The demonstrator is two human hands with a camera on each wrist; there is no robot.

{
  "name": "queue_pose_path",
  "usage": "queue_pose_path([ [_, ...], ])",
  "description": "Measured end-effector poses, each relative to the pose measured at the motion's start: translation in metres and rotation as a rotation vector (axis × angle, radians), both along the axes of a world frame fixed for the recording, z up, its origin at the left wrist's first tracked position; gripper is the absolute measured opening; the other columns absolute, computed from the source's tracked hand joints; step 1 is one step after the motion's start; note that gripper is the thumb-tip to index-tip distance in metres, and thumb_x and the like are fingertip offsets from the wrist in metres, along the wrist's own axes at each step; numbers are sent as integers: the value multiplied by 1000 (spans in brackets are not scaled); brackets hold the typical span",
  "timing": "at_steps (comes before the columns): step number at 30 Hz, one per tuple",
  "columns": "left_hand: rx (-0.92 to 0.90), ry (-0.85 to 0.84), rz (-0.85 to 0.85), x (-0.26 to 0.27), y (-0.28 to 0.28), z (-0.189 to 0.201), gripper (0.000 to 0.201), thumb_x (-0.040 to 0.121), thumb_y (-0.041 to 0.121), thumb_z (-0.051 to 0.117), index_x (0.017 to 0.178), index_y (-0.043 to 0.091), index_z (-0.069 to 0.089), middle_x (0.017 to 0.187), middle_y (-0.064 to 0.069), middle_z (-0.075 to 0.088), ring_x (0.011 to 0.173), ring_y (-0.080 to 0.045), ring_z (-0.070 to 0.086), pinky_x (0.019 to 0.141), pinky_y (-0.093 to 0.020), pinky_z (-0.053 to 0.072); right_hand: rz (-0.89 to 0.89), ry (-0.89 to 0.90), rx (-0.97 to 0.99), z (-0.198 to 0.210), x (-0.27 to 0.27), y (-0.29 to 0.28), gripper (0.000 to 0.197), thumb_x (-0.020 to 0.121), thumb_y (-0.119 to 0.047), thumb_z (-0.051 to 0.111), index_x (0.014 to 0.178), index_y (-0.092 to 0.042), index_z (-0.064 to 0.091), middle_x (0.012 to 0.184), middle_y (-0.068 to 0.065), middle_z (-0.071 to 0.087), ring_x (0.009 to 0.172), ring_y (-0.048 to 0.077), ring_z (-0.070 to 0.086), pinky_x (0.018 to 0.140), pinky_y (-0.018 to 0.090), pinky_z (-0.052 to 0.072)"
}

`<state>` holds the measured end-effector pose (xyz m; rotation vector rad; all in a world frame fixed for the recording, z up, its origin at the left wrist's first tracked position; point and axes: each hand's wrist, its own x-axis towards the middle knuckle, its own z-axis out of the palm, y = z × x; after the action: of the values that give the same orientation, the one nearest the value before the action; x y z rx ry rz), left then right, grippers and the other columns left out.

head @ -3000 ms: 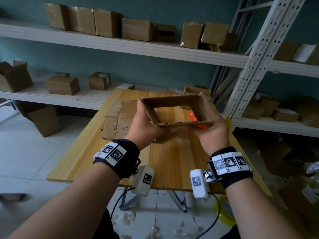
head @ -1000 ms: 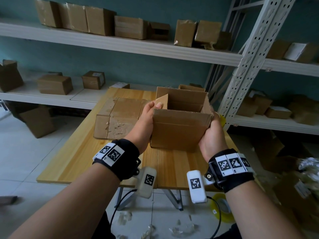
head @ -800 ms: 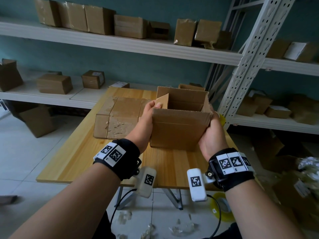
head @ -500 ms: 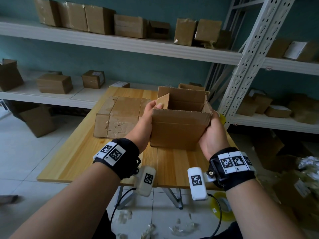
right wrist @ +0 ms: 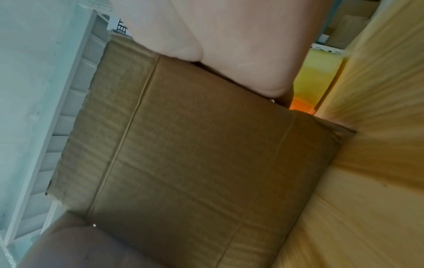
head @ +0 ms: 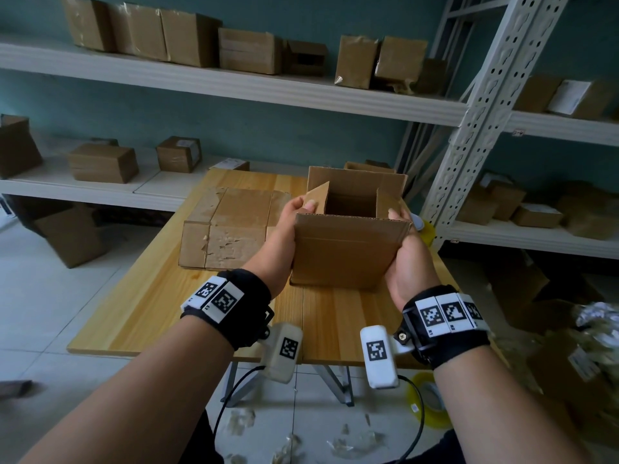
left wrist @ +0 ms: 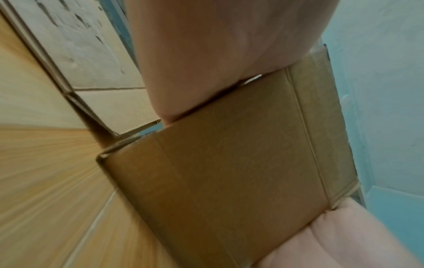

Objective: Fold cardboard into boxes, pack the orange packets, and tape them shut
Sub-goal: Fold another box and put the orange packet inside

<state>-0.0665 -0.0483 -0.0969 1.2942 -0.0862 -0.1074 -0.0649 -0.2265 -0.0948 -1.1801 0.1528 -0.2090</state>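
Observation:
An open brown cardboard box stands upright over the wooden table, its top flaps up. My left hand grips its left side, thumb on the left flap. My right hand grips the right side, thumb over the right flap. The left wrist view shows the box wall between both palms; the right wrist view shows the same wall. A sliver of an orange packet shows behind the box. The box's inside bottom is hidden.
A stack of flattened cardboard lies on the table to the left of the box. A yellow tape roll sits behind my right hand; another tape roll lies on the floor. White shelves with several boxes stand behind.
Three seconds ago the box was a tube held sideways; now it stands upright with flaps up. In the last second my right thumb has come up onto the right flap.

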Motion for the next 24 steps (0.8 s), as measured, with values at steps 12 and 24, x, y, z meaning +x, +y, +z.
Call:
queue_pose_path([
  [12, -59, 1, -30, -3, 1, 3, 10, 109, 42, 50, 119, 42, 48, 124, 1, 62, 110, -20, 65, 84, -37, 58, -43, 84, 78, 6, 3, -5, 47, 105, -31, 58, 151, -22, 55, 131, 15, 70, 117, 31, 68, 96, 43, 55],
  [24, -24, 1, 6, -1, -1, -3, 33, 110, 40, 50, 142, 32, 49, 127, -10, 69, 114, -28, 69, 98, -51, 60, -73, 94, 37, 1, 8, -8, 24, 108, -38, 52, 101, -24, 70, 90, 1, 72, 82, 14, 68, 71, 31, 53],
])
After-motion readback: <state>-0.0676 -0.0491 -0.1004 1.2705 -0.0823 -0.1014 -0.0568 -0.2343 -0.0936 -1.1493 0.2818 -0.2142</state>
